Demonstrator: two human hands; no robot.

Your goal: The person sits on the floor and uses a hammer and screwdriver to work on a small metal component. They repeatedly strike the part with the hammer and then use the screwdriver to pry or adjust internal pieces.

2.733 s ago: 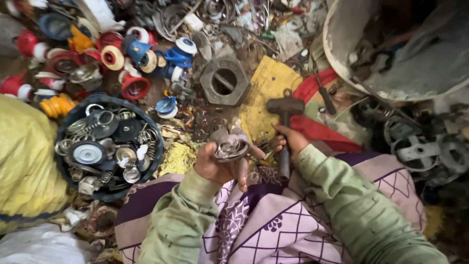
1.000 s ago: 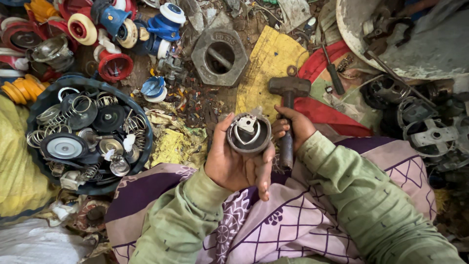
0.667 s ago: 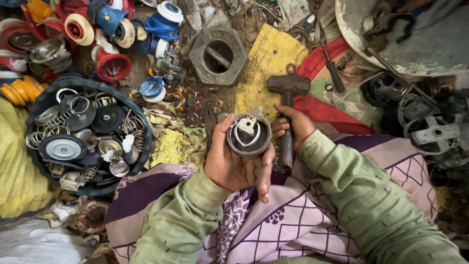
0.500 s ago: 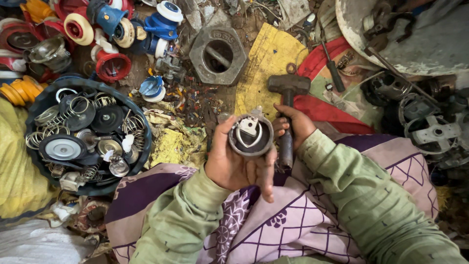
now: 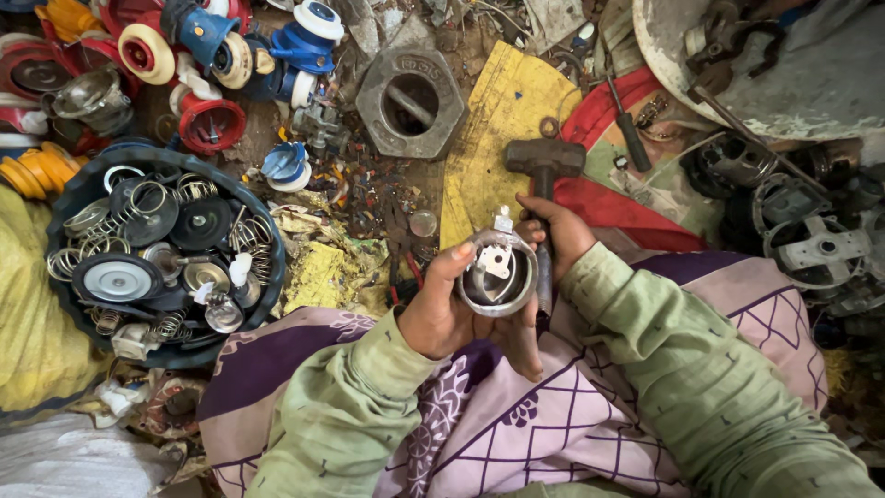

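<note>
A round metal cup part (image 5: 498, 274) sits above the lap, left hand (image 5: 456, 309) fingers curled around it; the right hand (image 5: 553, 235) grips a hammer (image 5: 544, 166). Left, a dark round basin (image 5: 69, 198) holds springs and discs; a yellow sheet (image 5: 502, 120) lies ahead

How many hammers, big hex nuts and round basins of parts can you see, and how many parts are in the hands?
Hammer, gripped by right hand: 1
Hex nut: 1
Basin of springs and discs: 1
Round metal housing in left hand: 1
Total: 4
</note>
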